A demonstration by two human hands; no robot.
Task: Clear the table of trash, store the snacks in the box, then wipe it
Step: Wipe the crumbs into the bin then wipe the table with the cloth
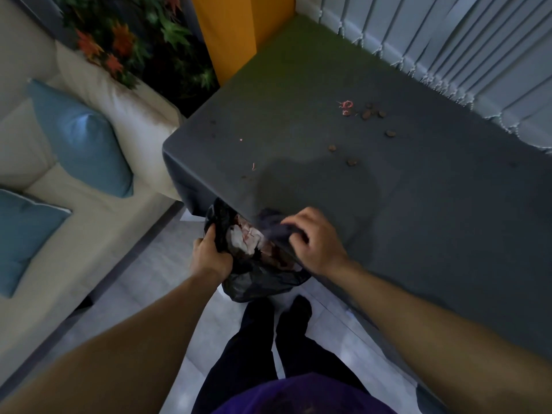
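A black trash bag hangs just below the near edge of the grey-clothed table. My left hand grips the bag's left rim and holds it open. Crumpled white and pink trash lies inside. At the table edge above the bag's mouth, my right hand grips a dark cloth. Brown crumbs and a small pink scrap lie scattered on the far part of the table. More crumbs sit nearer the middle.
A cream sofa with blue cushions stands to the left, close to the table's corner. Vertical blinds run along the table's far right side. A yellow post and a plant stand behind. My legs are on the pale floor.
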